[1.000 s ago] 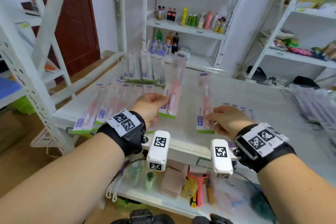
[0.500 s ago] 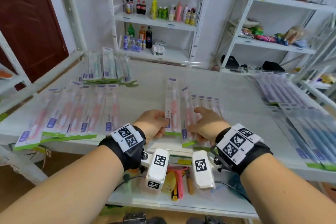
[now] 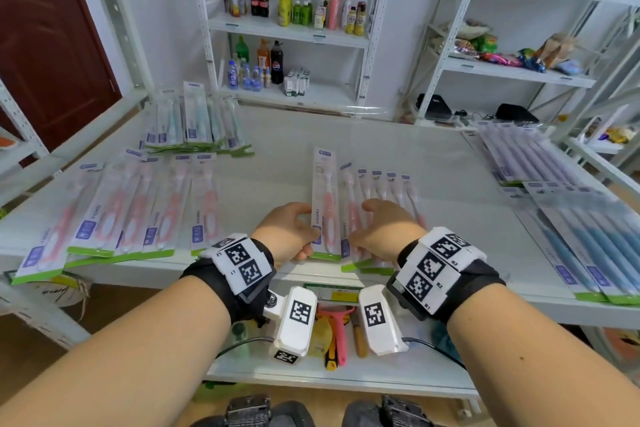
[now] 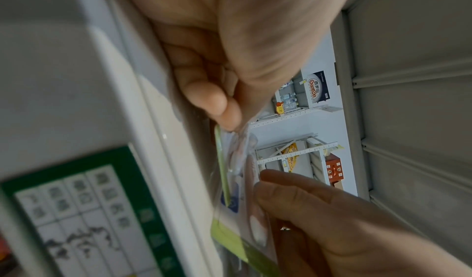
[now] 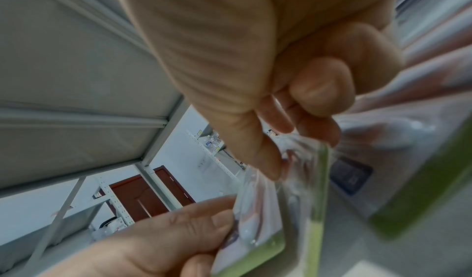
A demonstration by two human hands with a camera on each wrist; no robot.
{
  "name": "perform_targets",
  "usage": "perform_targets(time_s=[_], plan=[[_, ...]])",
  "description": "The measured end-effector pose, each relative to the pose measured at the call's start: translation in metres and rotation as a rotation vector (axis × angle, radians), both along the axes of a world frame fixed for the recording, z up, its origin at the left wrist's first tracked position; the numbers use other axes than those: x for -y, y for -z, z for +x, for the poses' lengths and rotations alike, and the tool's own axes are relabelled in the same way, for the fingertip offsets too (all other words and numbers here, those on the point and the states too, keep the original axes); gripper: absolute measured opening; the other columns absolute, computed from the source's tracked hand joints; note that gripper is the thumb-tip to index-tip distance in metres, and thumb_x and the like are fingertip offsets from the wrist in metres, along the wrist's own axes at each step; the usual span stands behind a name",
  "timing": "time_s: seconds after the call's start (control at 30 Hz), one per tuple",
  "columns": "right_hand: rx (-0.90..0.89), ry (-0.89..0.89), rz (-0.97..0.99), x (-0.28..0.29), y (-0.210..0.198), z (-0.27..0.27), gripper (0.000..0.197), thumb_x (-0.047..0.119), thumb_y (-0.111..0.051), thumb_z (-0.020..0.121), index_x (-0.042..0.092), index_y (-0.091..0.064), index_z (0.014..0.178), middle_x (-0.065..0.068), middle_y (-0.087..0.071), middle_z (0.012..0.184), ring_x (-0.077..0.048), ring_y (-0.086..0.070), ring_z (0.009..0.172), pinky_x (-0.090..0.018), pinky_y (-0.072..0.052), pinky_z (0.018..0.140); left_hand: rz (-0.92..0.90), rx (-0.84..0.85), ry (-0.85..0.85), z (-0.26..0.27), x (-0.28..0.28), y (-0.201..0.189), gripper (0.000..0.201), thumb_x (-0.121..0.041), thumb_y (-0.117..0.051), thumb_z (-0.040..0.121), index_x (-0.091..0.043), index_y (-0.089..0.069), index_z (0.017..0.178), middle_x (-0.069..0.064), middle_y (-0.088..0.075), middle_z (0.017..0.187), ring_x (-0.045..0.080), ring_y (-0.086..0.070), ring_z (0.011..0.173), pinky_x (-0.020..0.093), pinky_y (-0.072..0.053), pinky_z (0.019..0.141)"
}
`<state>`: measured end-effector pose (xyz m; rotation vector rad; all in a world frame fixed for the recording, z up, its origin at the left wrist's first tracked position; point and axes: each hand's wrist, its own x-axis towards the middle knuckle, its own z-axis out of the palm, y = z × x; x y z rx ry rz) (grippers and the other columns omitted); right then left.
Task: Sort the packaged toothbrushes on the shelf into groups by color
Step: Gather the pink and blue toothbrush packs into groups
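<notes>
On the white shelf (image 3: 433,156), my left hand (image 3: 301,232) grips the lower end of a pink toothbrush pack (image 3: 323,204) that lies lengthwise at the front middle. Just to its right is a fanned pile of pink packs (image 3: 381,187). My right hand (image 3: 363,229) rests on the pile's near end. In the right wrist view my right thumb and fingers (image 5: 319,123) pinch the green-edged end of one pink pack (image 5: 319,180). The left wrist view shows my left fingers (image 4: 217,103) pinching the held pack (image 4: 230,210).
A row of pink packs (image 3: 138,215) lies along the front left. Green packs (image 3: 194,121) sit at the back left, purple packs (image 3: 526,156) at the back right, blue packs (image 3: 588,239) at the front right. Bottles stand on racks behind. Tools lie on the lower shelf (image 3: 339,333).
Both hands have moved right, away from the left pink row. The left hand's pack has come down from mid-air to lie beside the middle pile, where the right hand has settled.
</notes>
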<state>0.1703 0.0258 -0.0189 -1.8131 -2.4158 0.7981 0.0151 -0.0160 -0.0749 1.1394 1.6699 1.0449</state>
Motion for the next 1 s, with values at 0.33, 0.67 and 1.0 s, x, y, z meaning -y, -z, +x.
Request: perform_targets(time_s=[0.33,0.67,1.0], plan=[[0.068,-0.016,0.038,0.001,0.005,0.006,0.051,0.029,-0.058,0.088,0.014,-0.044,0.134,-0.006,-0.052,0.132,-0.022,-0.057,0.108,-0.029,-0.049,0.088,-0.042,-0.019,0.044,0.003,0.001,-0.003,0.053,-0.008,-0.060,0.088,-0.015,-0.042,0.137,0.002,-0.061,0.059,0.005,-0.050,0.037,0.020,-0.042,0.045],[-0.172,0.168,0.170,-0.015,0.015,0.036,0.046,0.028,-0.061,0.086,0.024,-0.052,0.131,-0.005,-0.052,0.129,-0.022,-0.053,0.109,-0.034,-0.047,0.092,-0.033,-0.101,0.114,0.003,0.003,-0.005,0.058,-0.010,-0.067,0.083,-0.017,-0.046,0.136,0.002,-0.065,0.063,0.011,-0.055,0.049,0.023,-0.045,0.053],[-0.395,0.232,0.098,-0.022,0.045,0.080,0.066,0.030,-0.066,0.083,0.017,-0.038,0.142,-0.004,-0.042,0.145,-0.022,-0.044,0.128,-0.033,-0.035,0.106,-0.046,-0.245,0.127,0.004,-0.001,-0.002,0.065,-0.011,-0.071,0.078,-0.011,-0.044,0.137,-0.005,-0.061,0.066,0.009,-0.057,0.060,0.020,-0.043,0.063]])
